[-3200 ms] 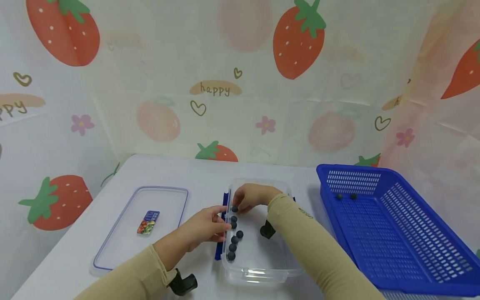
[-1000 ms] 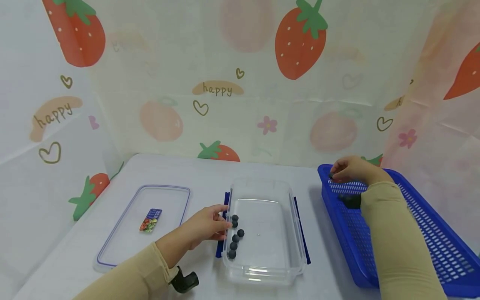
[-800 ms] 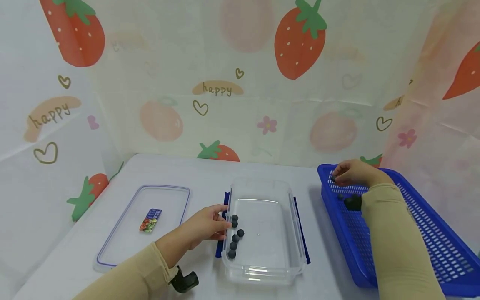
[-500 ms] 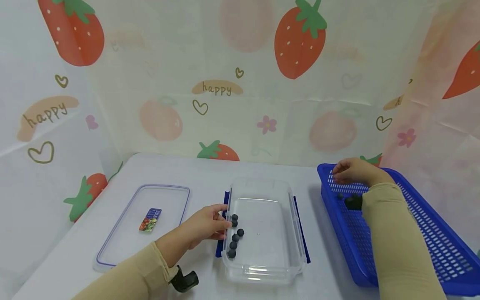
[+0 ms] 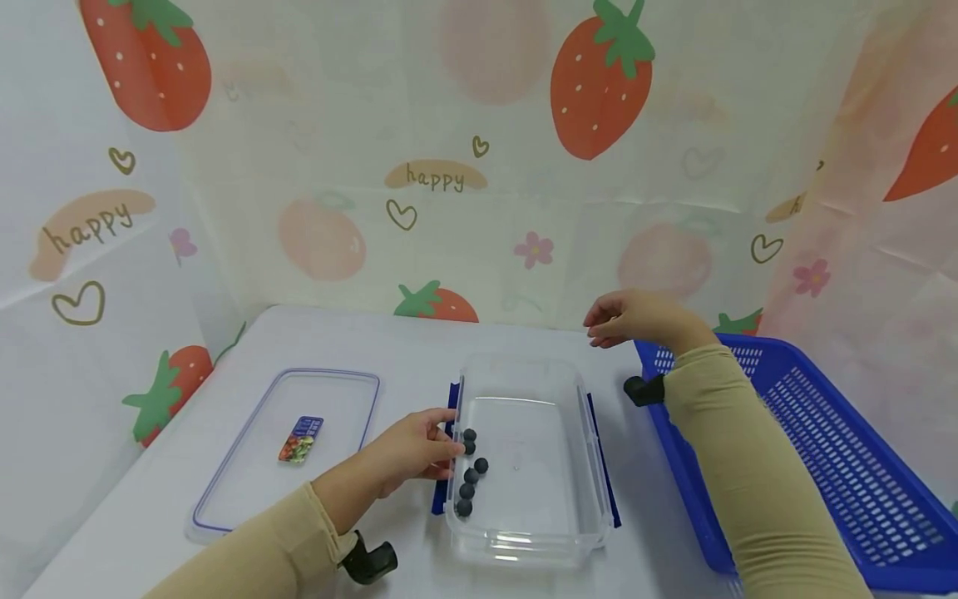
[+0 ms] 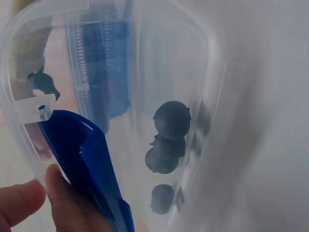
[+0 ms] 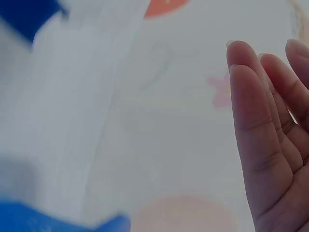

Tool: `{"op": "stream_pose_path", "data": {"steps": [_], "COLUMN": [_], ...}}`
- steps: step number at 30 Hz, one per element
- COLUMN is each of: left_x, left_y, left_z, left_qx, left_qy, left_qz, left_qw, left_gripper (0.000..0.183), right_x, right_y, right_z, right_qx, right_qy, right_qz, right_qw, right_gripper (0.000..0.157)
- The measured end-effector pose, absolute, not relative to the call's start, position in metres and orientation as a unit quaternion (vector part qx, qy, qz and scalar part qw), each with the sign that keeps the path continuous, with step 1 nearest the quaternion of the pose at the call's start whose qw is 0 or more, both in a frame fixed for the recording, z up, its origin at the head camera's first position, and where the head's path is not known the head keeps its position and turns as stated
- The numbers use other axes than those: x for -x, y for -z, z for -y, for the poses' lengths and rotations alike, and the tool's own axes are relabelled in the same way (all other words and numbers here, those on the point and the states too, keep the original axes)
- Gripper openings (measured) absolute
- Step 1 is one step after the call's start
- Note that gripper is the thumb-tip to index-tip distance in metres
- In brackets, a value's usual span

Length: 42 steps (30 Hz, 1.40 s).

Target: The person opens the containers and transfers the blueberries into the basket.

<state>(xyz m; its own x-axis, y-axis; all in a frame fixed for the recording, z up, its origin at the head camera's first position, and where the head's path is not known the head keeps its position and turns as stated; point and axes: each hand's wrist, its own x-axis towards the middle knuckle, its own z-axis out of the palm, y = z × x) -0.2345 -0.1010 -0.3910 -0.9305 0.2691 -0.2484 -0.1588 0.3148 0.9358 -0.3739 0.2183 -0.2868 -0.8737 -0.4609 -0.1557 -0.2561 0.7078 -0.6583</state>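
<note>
Along the left side of a clear plastic storage box (image 5: pixel 524 545) lie several small dark blueberry-like balls (image 5: pixel 465 491). In the left wrist view these balls (image 6: pixel 172 120) show little pointed tips and sit near the box's lower edge. My left hand (image 5: pixel 412 449) grips the box's left wall between thumb and fingers, beside a blue latch (image 6: pixel 89 159) that hangs unfastened. Over the table, just left of a blue mesh basket (image 5: pixel 823 466), my right hand (image 5: pixel 644 319) is raised with nothing in it. Its fingers (image 7: pixel 256 130) are nearly straight in the right wrist view.
A clear lid with a blue-violet seal (image 5: pixel 280 378) lies on the white table at the left. On it rests a small printed label (image 5: pixel 301 439). Behind the table hangs a strawberry-print cloth (image 5: pixel 516 249). My right forearm hides part of the basket's inside.
My right hand took a ball from the box to the basket's far left corner and let it go there. It then moved left, out of the basket. My left hand stayed on the box.
</note>
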Motion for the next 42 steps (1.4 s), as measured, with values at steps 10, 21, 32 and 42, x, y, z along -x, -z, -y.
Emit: {"op": "stream_pose_path", "data": {"steps": [10,21,32,42], "left_x": [0.235,0.236,0.237,0.237], "left_y": [0.394,0.394,0.394,0.395], "left_z": [0.101,0.101,0.102,0.101], "left_qx": [-0.038,-0.034,-0.036,-0.035], "left_qy": [-0.585,-0.582,-0.585,-0.583], "left_qz": [-0.789,-0.792,-0.789,-0.791], "left_qw": [0.183,0.182,0.181,0.183], "left_gripper": [0.061,0.061,0.062,0.062], "right_x": [0.369,0.367,0.361,0.355], "right_y": [0.31,0.352,0.38,0.395], "right_z": [-0.151,-0.094,-0.074,-0.068], "right_qx": [0.23,0.236,0.23,0.234], "right_qy": [0.361,0.341,0.316,0.276], "right_qz": [-0.877,-0.87,-0.868,-0.871], "right_qw": [0.219,0.266,0.308,0.331], "right_gripper": [0.018,0.014,0.01,0.013]}}
